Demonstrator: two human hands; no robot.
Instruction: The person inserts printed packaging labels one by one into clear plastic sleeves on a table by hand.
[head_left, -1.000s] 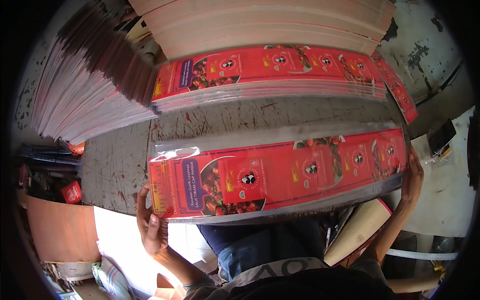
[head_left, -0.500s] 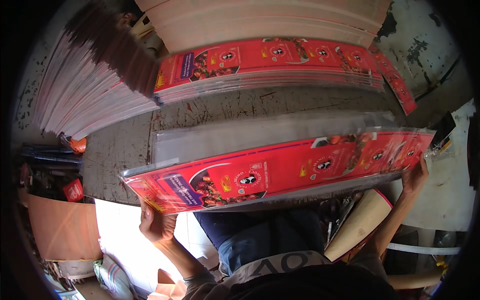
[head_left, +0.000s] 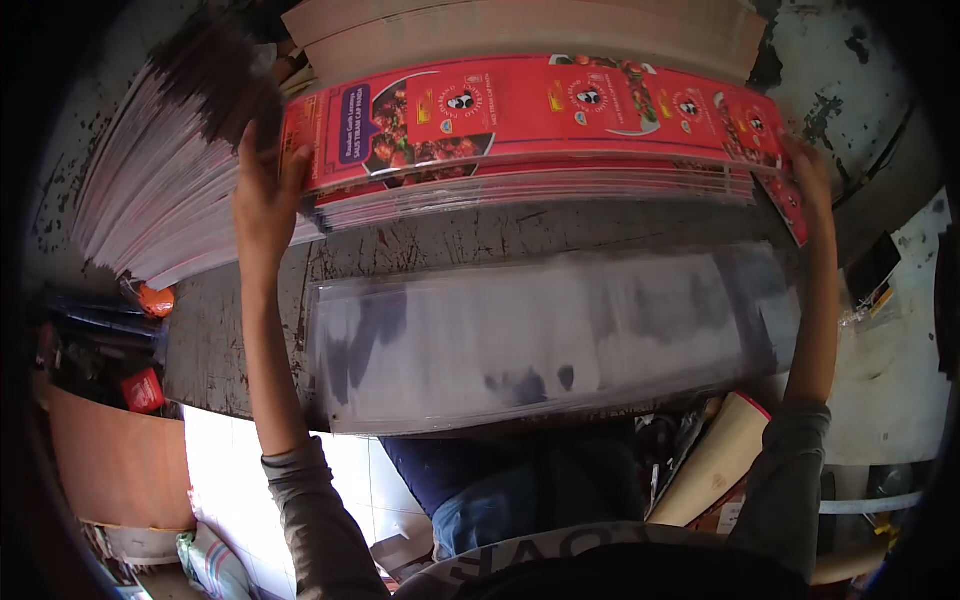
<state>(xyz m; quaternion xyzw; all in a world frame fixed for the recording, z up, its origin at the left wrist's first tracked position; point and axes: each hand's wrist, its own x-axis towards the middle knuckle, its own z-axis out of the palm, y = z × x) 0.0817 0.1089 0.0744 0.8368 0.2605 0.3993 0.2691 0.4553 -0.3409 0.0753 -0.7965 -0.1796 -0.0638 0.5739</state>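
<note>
A long red printed strip (head_left: 540, 115) with panda logos and food pictures lies over the pile of similar strips (head_left: 600, 185) at the back of the table. At its left end, my left hand (head_left: 265, 200) grips the edge between thumb and fingers. My right hand (head_left: 808, 170), slightly blurred, is closed at the strip's right end. Nearer my body, a pile of clear plastic sleeves (head_left: 560, 330) lies flat by the table's front edge, between my forearms.
Tall fanned stacks of sheets (head_left: 170, 170) stand at the left. Large pale boards (head_left: 530, 40) rise behind the strips. One red strip (head_left: 785, 208) lies askew under my right wrist. A rolled beige sheet (head_left: 710, 460) leans below the table's front edge at the right.
Both hands have carried the red strip away from my body, from above the front edge to the back pile. The clear sleeves beneath are now uncovered.
</note>
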